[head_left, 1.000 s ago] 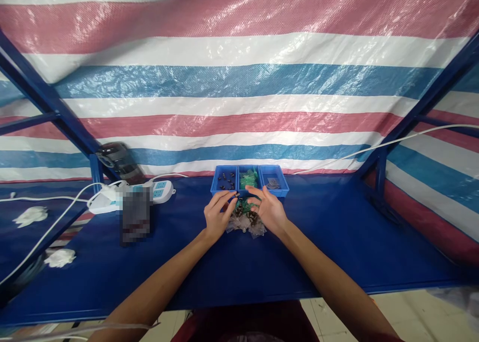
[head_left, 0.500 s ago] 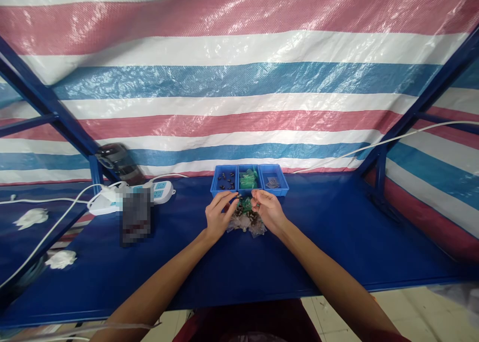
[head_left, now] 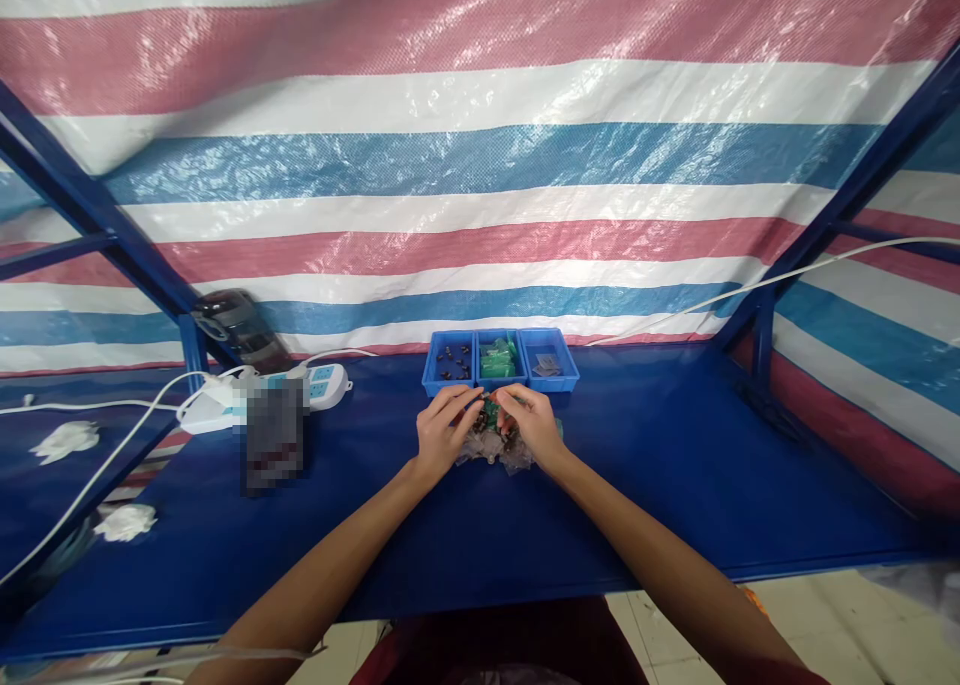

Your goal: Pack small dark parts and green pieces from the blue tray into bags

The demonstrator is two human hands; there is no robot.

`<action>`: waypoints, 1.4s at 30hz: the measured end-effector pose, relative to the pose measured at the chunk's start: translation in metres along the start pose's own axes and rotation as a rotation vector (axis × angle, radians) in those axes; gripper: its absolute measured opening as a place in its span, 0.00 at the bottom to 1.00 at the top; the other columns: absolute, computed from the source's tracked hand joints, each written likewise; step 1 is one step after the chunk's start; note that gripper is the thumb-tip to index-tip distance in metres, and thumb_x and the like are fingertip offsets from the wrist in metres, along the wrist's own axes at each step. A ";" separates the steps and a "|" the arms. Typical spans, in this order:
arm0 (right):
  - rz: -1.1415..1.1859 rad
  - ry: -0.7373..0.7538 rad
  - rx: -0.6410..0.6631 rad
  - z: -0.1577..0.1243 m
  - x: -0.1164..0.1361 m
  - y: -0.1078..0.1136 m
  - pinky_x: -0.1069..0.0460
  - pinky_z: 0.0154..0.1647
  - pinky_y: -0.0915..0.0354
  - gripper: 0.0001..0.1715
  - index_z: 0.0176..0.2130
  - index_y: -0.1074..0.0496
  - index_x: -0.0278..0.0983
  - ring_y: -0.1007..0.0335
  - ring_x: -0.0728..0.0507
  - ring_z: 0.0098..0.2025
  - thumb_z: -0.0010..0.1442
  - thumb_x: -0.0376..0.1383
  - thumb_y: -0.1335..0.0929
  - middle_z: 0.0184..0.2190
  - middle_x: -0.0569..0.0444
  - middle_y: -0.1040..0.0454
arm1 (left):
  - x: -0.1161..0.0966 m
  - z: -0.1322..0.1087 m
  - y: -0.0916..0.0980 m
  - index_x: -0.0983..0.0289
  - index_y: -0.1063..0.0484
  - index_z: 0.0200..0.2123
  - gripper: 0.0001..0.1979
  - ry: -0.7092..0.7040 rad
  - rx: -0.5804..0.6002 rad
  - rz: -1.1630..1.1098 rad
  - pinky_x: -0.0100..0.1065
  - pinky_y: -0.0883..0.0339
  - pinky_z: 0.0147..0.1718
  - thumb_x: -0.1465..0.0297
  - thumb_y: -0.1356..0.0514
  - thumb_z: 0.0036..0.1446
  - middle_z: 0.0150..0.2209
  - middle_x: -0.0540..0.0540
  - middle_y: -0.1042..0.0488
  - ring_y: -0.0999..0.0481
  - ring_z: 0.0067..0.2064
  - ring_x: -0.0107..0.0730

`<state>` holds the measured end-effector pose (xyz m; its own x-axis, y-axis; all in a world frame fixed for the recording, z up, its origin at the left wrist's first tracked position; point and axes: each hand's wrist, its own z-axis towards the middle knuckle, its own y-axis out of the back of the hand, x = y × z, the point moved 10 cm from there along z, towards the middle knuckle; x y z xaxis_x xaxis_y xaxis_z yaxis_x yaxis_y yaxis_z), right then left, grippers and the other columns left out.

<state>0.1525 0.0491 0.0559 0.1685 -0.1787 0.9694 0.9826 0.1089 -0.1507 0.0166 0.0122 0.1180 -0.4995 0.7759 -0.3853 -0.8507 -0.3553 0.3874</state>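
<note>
My left hand [head_left: 441, 431] and my right hand [head_left: 535, 429] meet over a small mixed pile, fingertips almost touching. The left fingers pinch something too small to make out, perhaps a dark part like those in the pile. Thumb and forefinger of the right hand are closed as well, and what they hold is hidden. Below them lie clear plastic bags [head_left: 480, 449] with dark small parts and green pieces among them, partly covered by my fingers. Just behind stand three blue bins: the left bin [head_left: 448, 387] has small dark parts, the middle bin [head_left: 501, 382] green packets, the right bin [head_left: 561, 381] flat greyish pieces.
On the left of the blue table [head_left: 675, 465] lie a white power strip [head_left: 328, 387] with cables and a dark blurred-out object [head_left: 274, 435]. A dark bottle-like thing [head_left: 240, 327] leans behind them. Crumpled white tissue [head_left: 125, 522] is further left. Striped sheeting [head_left: 480, 155] closes the back.
My right hand has moved left and slightly down, its fingertips coming up against those of the left. The left hand has shifted only slightly right.
</note>
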 end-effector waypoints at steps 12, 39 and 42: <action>-0.185 0.151 -0.025 -0.006 0.017 0.002 0.54 0.22 0.36 0.15 0.33 0.29 0.37 0.35 0.50 0.22 0.58 0.46 0.34 0.25 0.56 0.33 | 0.002 0.000 -0.012 0.62 0.25 0.44 0.10 0.020 0.076 -0.012 0.31 0.28 0.38 0.69 0.42 0.60 0.40 0.56 0.25 0.25 0.38 0.29; -0.456 0.184 0.020 -0.010 0.025 -0.005 0.55 0.24 0.43 0.21 0.25 0.31 0.36 0.41 0.49 0.20 0.62 0.46 0.39 0.15 0.59 0.38 | 0.007 -0.001 -0.017 0.62 0.26 0.43 0.10 0.060 0.125 -0.029 0.26 0.31 0.28 0.67 0.43 0.60 0.40 0.56 0.26 0.30 0.27 0.21; -0.494 0.196 -0.030 -0.010 0.027 0.000 0.55 0.24 0.44 0.20 0.25 0.32 0.36 0.42 0.49 0.21 0.62 0.46 0.39 0.16 0.59 0.38 | 0.006 0.000 -0.013 0.63 0.26 0.42 0.10 0.071 0.096 -0.035 0.26 0.31 0.28 0.67 0.43 0.59 0.40 0.56 0.26 0.31 0.25 0.20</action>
<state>0.1581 0.0346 0.0799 -0.3059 -0.3811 0.8725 0.9500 -0.0623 0.3059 0.0250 0.0211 0.1104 -0.4828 0.7471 -0.4569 -0.8501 -0.2745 0.4494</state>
